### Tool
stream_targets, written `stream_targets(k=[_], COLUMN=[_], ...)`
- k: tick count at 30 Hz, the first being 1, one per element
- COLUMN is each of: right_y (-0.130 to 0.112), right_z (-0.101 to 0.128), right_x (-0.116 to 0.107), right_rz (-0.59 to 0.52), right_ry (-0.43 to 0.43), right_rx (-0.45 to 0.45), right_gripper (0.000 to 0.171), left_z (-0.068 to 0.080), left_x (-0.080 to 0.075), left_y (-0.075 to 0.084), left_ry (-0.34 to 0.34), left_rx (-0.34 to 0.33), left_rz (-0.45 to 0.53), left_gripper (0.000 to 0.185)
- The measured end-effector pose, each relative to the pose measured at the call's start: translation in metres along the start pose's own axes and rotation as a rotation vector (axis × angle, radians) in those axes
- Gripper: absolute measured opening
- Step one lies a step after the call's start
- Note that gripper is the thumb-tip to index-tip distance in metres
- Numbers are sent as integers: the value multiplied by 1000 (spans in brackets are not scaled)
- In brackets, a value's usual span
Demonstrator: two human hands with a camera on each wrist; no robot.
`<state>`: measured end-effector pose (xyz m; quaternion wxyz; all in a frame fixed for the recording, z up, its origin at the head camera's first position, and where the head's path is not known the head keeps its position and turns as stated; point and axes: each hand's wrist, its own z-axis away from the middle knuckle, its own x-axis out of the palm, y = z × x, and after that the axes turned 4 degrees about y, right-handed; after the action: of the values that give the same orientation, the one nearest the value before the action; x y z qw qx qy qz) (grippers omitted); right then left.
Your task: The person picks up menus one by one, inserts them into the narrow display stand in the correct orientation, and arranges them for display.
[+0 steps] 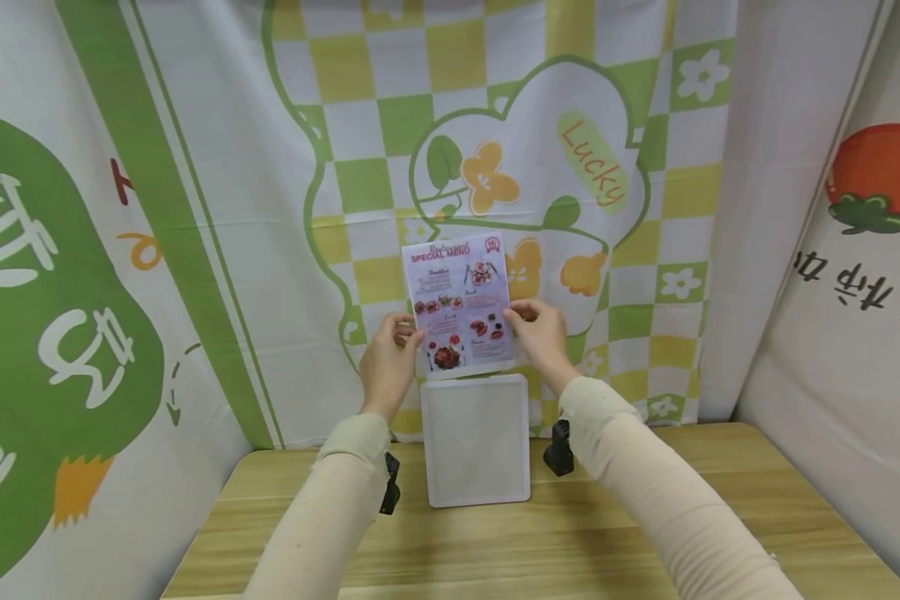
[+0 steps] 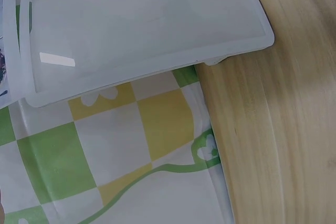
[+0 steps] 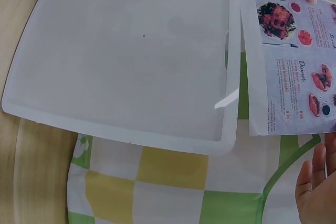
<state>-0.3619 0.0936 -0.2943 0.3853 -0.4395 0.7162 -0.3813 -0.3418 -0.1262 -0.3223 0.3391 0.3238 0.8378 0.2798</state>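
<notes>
Up against the backdrop, the fingers of both hands curl round the side edges of a menu sheet (image 1: 461, 302); the left hand (image 1: 387, 363) pinches its left edge with thumb in front, and the right hand (image 1: 542, 335) pinches its right edge the same way; the sheet stands upright, held flat before the checked cloth (image 1: 360, 125) and raised off the table. Just below its lower edge a white tray (image 1: 476, 440) leans upright, its foot on the wooden table (image 1: 720, 500) and its back against the cloth; in the right wrist view the tray's rim and the sheet lie just beside one another, whether touching I cannot tell. Cream sleeves (image 1: 645, 475) run back from both wrists; a black wrist mount (image 1: 559, 448) shows beside the tray on the right; a banner with a red tomato (image 1: 879, 171) hangs at the right wall, and a green banner (image 1: 45, 333) at the left.
</notes>
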Motion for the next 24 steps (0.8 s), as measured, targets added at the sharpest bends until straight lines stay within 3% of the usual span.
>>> stream_targets(k=[12,24], right_y=[3,24], right_z=[4,13], right_x=[-2,-4], right_rz=[10,23], right_ry=[-13,-49], right_rx=[11,25], right_gripper=[24,24], left_z=[6,20], left_x=[1,8], left_y=[-1,-10], left_ry=[-13,-38], left_rx=[-14,-28], left_rz=[-24,-24], left_gripper=[29,28])
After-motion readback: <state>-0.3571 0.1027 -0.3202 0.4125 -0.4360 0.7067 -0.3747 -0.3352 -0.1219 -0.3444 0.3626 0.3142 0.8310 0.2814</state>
